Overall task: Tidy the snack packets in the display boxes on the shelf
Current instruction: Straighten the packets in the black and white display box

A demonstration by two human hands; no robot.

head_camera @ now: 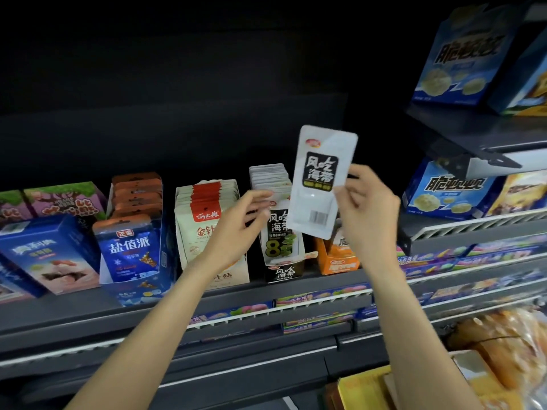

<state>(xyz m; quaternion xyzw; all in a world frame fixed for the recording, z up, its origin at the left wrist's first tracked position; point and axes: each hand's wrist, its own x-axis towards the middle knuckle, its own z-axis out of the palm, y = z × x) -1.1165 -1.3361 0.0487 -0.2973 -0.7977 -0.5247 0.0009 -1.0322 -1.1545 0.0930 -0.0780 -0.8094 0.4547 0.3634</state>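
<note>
Both our hands are up at the middle shelf (183, 304): the right hand (371, 213) pinches a white packet (321, 180) by its lower right edge, holding it upright in the air, while the left hand (236, 229) reaches with loosely curled fingers toward the stacked packets (270, 176) in the black box (285, 272), at nine o'clock from the held packet; whether it touches them we cannot tell. Such a thin edge pinch could let the slick packet twist or slip as we slot it back. Our left fingers could knock the upright stack over, or nudge the beige box (189, 232) at its nine o'clock.
</note>
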